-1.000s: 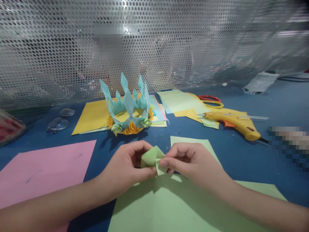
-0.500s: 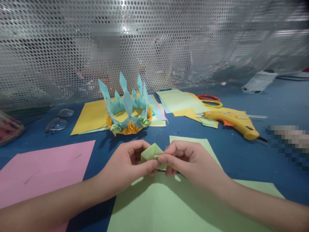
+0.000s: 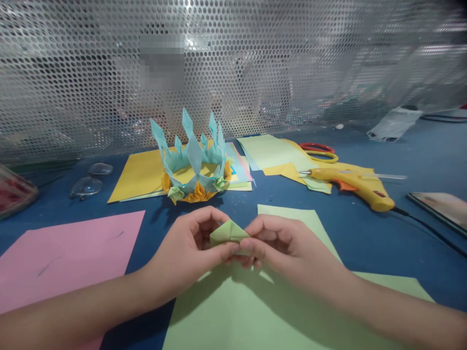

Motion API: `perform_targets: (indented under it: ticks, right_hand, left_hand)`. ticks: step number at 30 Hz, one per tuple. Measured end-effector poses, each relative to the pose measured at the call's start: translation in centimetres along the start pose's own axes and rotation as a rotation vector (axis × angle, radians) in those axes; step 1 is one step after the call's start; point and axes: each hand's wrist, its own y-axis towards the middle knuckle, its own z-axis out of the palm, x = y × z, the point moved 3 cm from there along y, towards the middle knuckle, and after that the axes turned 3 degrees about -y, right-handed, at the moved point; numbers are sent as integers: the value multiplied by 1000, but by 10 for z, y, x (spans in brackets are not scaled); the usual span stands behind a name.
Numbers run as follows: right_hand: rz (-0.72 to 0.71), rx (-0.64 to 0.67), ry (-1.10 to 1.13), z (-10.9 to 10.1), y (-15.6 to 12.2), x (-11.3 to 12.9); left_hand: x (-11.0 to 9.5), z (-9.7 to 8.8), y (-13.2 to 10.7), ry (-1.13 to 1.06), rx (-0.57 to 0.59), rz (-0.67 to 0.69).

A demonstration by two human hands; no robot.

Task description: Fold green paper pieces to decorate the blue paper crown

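Note:
A small folded piece of green paper (image 3: 229, 232) is pinched between both hands, its pointed top facing up. My left hand (image 3: 197, 245) grips its left side, thumb along the near face. On the right side, my right hand (image 3: 279, 240) presses it with thumb and index finger; the paper's lower part is hidden by the fingers. Large green sheets (image 3: 233, 311) lie on the table below the hands. Just beyond stands a light blue paper crown (image 3: 195, 155) with orange and green folded flowers round its base.
A pink sheet (image 3: 73, 257) lies at left, with glasses (image 3: 86, 187) behind it. To the right are a yellow glue gun (image 3: 350, 182), red and yellow scissors handles (image 3: 319, 151), a phone (image 3: 443, 209) and a face mask (image 3: 394, 124). A perforated metal screen (image 3: 233, 63) borders the back.
The folded green paper has tipped, so its upper face looks flatter. My right thumb and fingers have shifted slightly left, closer to my left hand.

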Motion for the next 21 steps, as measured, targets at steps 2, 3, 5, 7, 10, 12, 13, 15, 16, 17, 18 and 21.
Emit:
perform_targets:
  ticks: [2, 3, 5, 7, 10, 12, 13, 15, 16, 17, 18, 21]
  right_hand:
    - [-19, -12, -49, 0, -2, 0]
    - [-21, -16, -67, 0, -3, 0]
    - [-13, -29, -80, 0, -3, 0]
    - [-2, -44, -81, -2, -3, -1]
    - [6, -63, -109, -3, -1, -1]
    - [-14, -60, -131, -3, 0, 0]
    - [-25, -52, -137, -3, 0, 0]
    - [-45, -36, -135, -1, 0, 0]
    - [-46, -34, -133, -1, 0, 0]
    - [-45, -36, -137, -1, 0, -1]
    - [-43, -37, -143, -1, -1, -1]
    - [-34, -28, -151, -1, -2, -4]
  left_hand:
    - [1, 1, -1, 8, 23, 12]
    - [2, 1, -1, 12, 32, 16]
    - [1, 1, 0, 13, 41, 12]
    - [0, 1, 1, 2, 21, -5]
    - [-1, -2, 2, 21, -44, -3]
    - [-2, -4, 2, 32, -69, 29]
    - [-1, -4, 2, 35, -65, 43]
    - [0, -4, 1, 43, -43, 53]
    - [2, -3, 0, 57, -30, 48]
    - [2, -3, -1, 78, -23, 43]
    - [3, -3, -2, 112, -26, 42]
    - [0, -3, -6, 302, -74, 135]
